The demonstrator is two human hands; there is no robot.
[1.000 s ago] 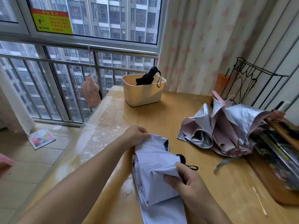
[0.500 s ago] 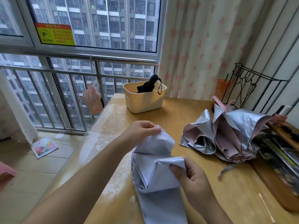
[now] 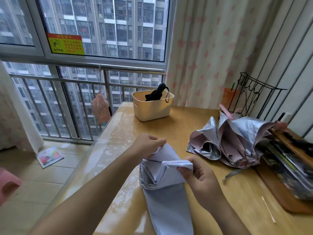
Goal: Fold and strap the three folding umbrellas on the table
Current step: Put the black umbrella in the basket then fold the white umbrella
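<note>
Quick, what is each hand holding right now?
Left hand: closed, pinching the top of the pale umbrella.
Right hand: closed, pinching the same umbrella's folded pleats.

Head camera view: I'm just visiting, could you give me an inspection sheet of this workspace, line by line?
Surface: wooden table, glossy, with pale blotches along its left side.
Job's things: lavender umbrella half-folded in both hands; pink-and-silver umbrella lying loose, not folded; black umbrella rolled, standing in cream basket.
Clutter: cotton swab, wooden tray of oddments, wire rack, orange cup.
Hands: left hand pinches the lavender canopy's top; right hand pinches a fold.
Cables: nothing seen.
Surroundings: window with railing, pink-dotted curtain, booklet on the floor.
</note>
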